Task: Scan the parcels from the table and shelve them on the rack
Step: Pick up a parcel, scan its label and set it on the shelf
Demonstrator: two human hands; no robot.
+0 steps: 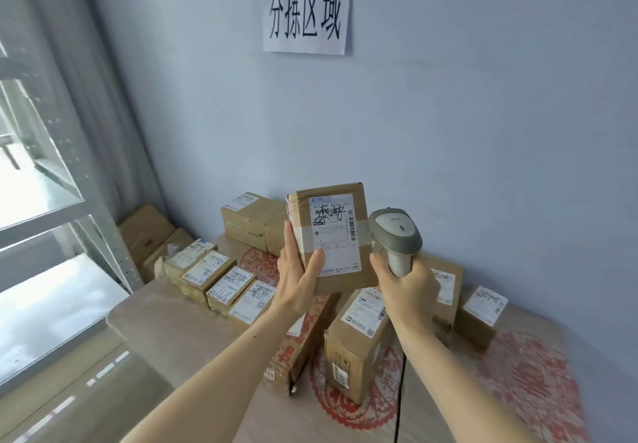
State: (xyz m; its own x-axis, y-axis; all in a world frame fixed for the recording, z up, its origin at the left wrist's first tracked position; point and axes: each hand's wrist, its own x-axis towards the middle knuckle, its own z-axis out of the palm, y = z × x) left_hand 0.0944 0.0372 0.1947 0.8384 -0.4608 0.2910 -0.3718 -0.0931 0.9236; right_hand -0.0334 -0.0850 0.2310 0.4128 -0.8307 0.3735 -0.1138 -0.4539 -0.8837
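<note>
Hands: two are seen, the left hand [296, 271] and the right hand [407, 285].
Parcel held up: one [333, 235].
Scanner: one [397, 239].
Parcels on the table [179, 335]: about ten are counted, four of them in a row [221, 282] at the left; some are partly hidden.
Boxes beyond the table's left end: two [152, 232].
Paper sign on the wall: one [307, 7].

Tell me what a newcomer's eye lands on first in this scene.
First, the brown cardboard parcel with a white shipping label, held up mid-frame in the left hand, with the grey handheld barcode scanner beside it in the right hand. Next, the white paper sign with large black handwritten characters high on the pale blue wall. Below, more labelled cardboard parcels crowd the table.
</note>
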